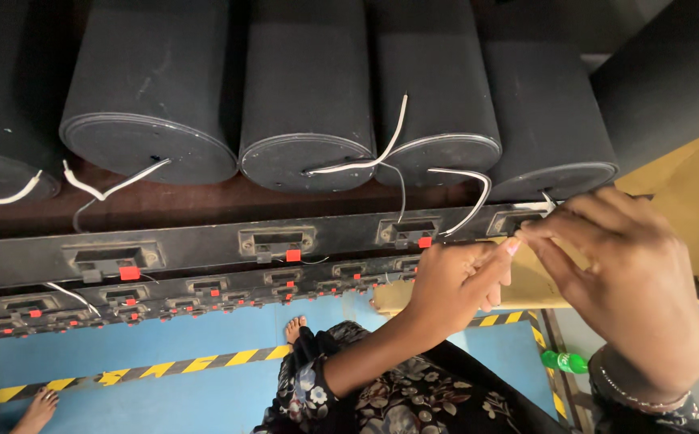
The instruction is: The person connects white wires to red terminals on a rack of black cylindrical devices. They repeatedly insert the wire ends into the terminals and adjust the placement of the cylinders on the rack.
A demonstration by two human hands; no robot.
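Note:
Several black oval speaker cabinets (305, 96) lie side by side on a dark shelf, each with a white wire (365, 161) coming from its end. Below them runs a black rail (204, 241) with spring-clip terminals that have red tabs (293, 255). My right hand (631, 281) pinches the white wire end (544, 206) at the rightmost terminal (514, 221). My left hand (458, 281) is just below it, fingertips closed against the same terminal; what it grips is hidden.
More terminal rails (164, 297) are stacked lower down. A blue floor with a yellow-black striped line (164, 368) lies below. Another person's bare foot (37, 408) shows at the bottom left. A green object (565, 362) lies near a yellow board (687, 201).

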